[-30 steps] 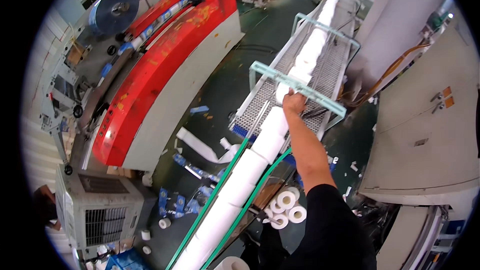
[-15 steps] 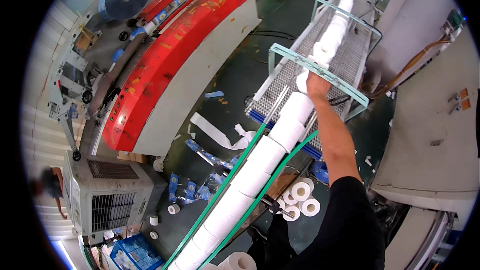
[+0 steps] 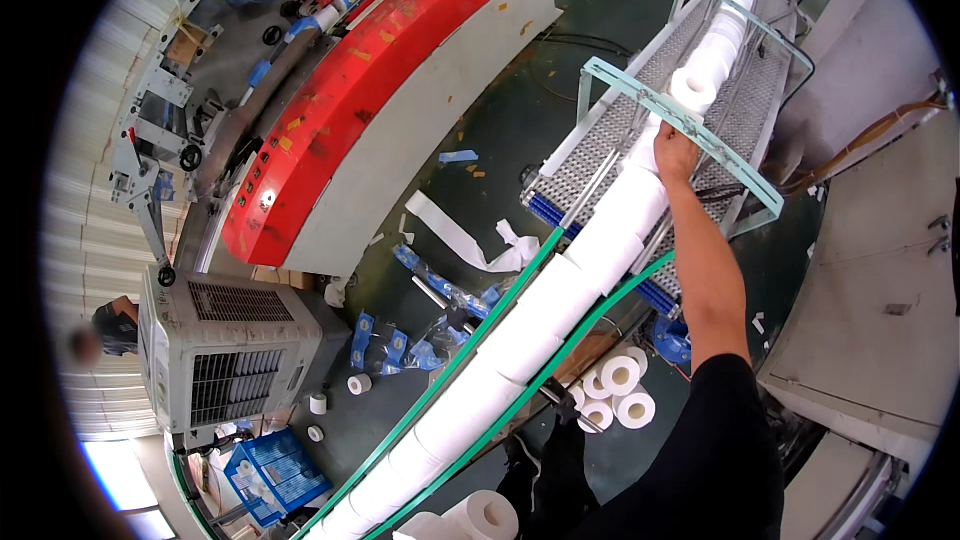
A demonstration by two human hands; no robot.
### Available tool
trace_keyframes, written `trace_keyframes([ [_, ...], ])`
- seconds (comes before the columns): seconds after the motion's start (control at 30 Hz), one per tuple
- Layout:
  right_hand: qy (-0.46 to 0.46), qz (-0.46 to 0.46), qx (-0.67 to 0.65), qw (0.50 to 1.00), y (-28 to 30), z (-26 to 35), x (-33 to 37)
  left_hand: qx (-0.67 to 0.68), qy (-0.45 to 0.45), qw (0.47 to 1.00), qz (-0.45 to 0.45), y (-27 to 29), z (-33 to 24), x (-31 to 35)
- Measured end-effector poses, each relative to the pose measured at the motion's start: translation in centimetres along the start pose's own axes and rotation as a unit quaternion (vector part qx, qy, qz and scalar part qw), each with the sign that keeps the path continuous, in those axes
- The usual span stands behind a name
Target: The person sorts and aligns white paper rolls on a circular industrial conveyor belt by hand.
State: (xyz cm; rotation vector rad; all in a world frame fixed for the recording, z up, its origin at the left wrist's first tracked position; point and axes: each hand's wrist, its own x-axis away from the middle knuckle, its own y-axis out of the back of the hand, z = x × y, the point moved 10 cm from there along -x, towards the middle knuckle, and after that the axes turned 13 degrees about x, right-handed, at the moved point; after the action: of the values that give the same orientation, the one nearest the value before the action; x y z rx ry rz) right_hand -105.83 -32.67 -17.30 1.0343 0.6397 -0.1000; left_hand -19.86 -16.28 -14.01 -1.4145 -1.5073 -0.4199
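My right hand reaches forward under the near crossbar of the conveyor, its fingers curled against a white toilet paper roll; the fingertips are partly hidden. This roll sits in line with a long row of toilet paper rolls running toward me between two green guide rails. Just beyond the crossbar, another toilet paper roll is tilted, its cardboard core facing me. More rolls stretch away along the conveyor. My left hand is out of view.
Pale green crossbars span the conveyor. Loose rolls are stacked beside my legs. To the left stand a red-topped machine, an air cooler and a blue crate. Paper and film scraps litter the floor. A person is at far left.
The view has shifted, so the scene sits further right. The roll at my right hand, askew beside a gap before, now lines up with the row. My hand stays by the crossbar.
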Motion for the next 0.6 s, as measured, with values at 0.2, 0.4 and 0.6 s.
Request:
trace_keyframes([
  [0.2, -0.059, -0.04, 0.104, 0.992, 1.3, -1.7, 1.6, 0.009, 0.0, 1.0, 0.016, 0.2, 0.2, -0.2],
  [0.4, -0.129, 0.182, 0.141, 0.964, -2.4, -2.9, -1.5, 0.006, -0.022, 1.0, 0.001, 1.7, 0.5, 1.6],
  [0.6, -0.091, 0.19, 0.175, 0.962, -6.5, -4.4, -2.2, 0.025, -0.015, 1.0, 0.012, -0.7, 1.1, 1.1],
])
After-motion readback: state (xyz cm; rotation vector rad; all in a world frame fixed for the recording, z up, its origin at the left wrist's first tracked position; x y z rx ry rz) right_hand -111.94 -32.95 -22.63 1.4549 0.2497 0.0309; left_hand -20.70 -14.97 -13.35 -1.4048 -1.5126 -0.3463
